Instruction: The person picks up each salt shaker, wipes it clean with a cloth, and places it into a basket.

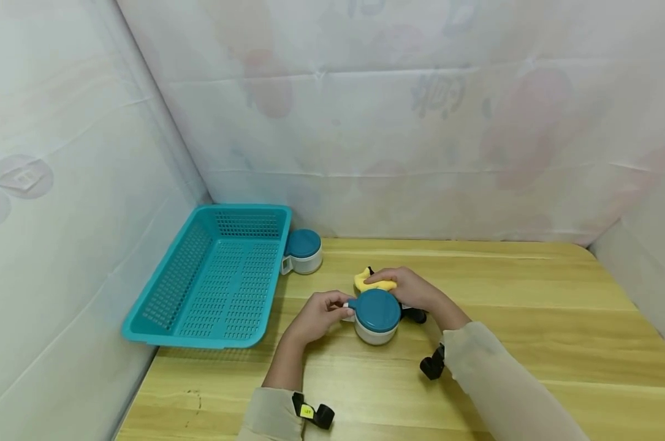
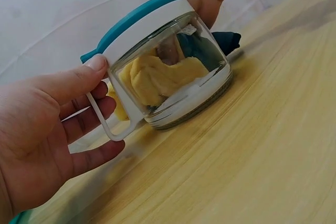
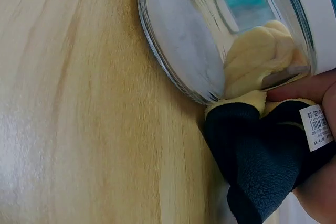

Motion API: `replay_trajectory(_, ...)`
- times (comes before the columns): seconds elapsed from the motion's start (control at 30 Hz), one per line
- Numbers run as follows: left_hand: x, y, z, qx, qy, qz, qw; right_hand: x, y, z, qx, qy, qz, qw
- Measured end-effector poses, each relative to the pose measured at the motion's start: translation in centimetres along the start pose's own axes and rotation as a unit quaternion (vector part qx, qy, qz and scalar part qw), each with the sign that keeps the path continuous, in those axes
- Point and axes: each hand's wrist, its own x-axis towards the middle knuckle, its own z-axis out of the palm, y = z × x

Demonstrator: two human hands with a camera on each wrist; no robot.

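A glass seasoning jar (image 1: 377, 311) with a blue lid, white collar and white handle stands on the wooden table, a white layer showing at its bottom. My left hand (image 1: 317, 316) holds its handle, thumb at the top beside the lid's tab and fingers curled at the loop (image 2: 107, 124). Right behind the jar, my right hand (image 1: 406, 286) grips a soft yellow-and-black plush item (image 1: 366, 283). Its dark fleece end (image 3: 265, 156) carries a white barcode tag (image 3: 317, 127). Yellow plush also shows through the glass; the jar hides part of it in the head view.
A turquoise plastic basket (image 1: 277, 288) with slotted walls stands at the table's left. Against its right side is a second jar (image 1: 304, 252) with a blue lid. Patterned fabric walls (image 1: 398, 153) border the table at the back and sides.
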Motion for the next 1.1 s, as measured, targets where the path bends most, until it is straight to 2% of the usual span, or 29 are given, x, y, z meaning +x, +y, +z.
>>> replay_trajectory(0.27,0.2,-0.3,0.0,0.007,-0.001,0.009,0.9999,-0.4,0.9,0.1,-0.003,0.032,0.026,0.999)
replay_trajectory(0.6,0.3,-0.6,-0.2,0.008,0.017,0.015,0.9997,-2.0,0.8,0.7,0.075,0.087,0.082,0.99)
replay_trajectory(0.73,0.2,-0.6,-0.3,0.01,0.025,0.015,0.9995,-3.2,1.0,1.0,0.082,0.116,0.095,0.985)
replay_trajectory(0.83,0.1,-0.6,-0.5,0.011,0.033,0.015,0.9993,-3.9,0.9,1.8,0.093,0.15,0.106,0.979)
replay_trajectory(1.1,0.0,-1.4,-1.2,0.007,0.052,0.02,0.9984,-5.2,-0.3,4.4,0.148,0.234,0.158,0.948)
